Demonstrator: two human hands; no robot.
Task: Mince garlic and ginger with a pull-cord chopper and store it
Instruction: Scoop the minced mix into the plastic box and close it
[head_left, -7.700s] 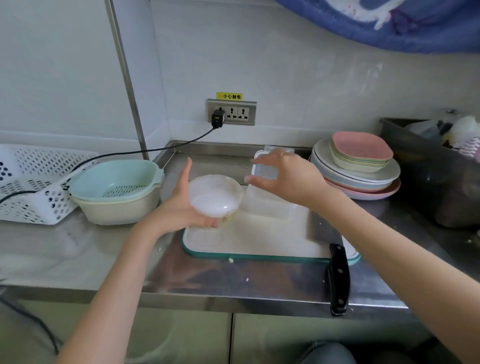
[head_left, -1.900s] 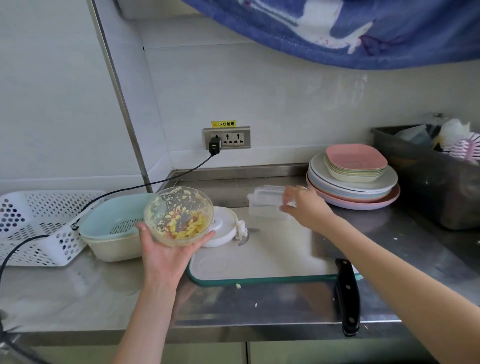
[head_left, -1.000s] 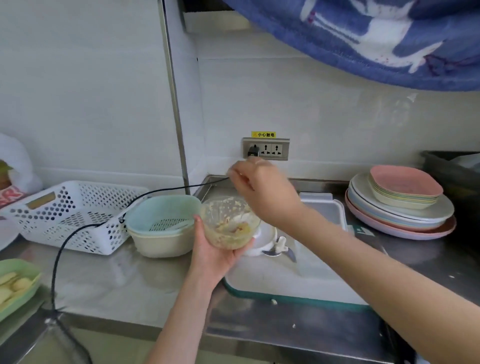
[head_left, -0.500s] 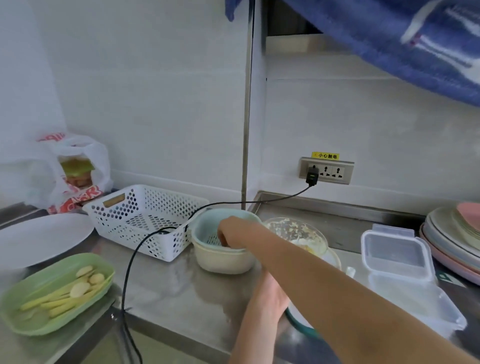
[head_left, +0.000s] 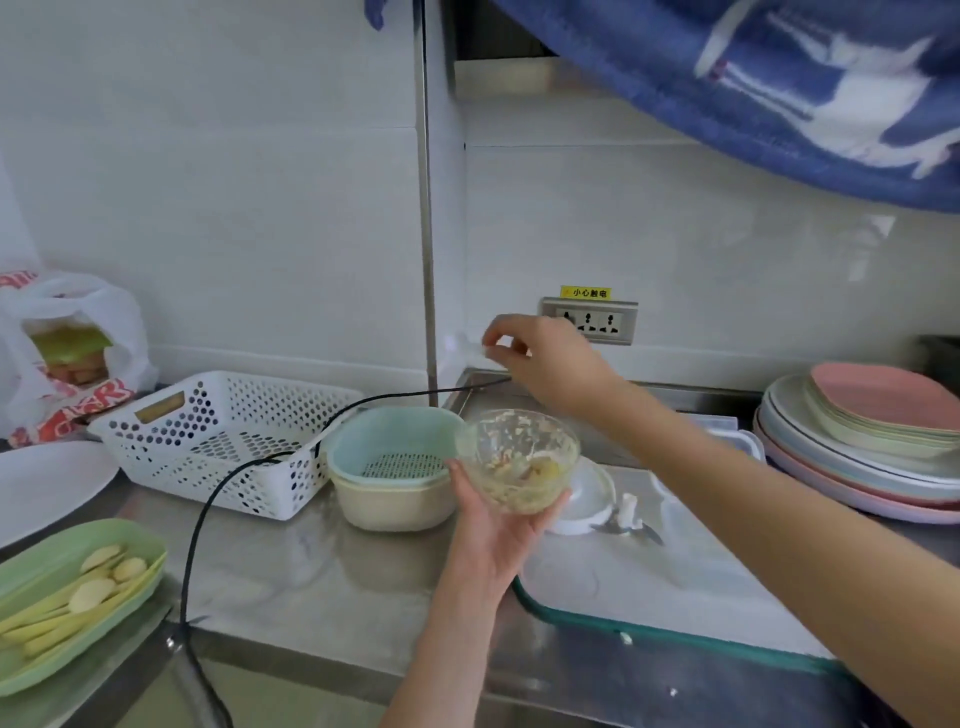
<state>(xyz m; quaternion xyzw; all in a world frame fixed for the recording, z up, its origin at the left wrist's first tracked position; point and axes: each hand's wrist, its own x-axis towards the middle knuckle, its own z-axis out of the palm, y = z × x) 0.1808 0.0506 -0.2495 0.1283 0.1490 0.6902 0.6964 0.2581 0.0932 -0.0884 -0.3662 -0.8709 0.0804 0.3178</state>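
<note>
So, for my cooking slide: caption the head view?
Left hand holds the chopper bowl of minced garlic and ginger; right hand lifts something small and blurred.

Both forearms bare, no sleeves visible; left hand (head_left: 493, 530) and right hand (head_left: 545, 358) ungloved.

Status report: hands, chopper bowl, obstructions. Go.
Left hand cradles chopper bowl, mince inside. Right hand raised, pinching something small, blurred. Nothing blocking.
</note>
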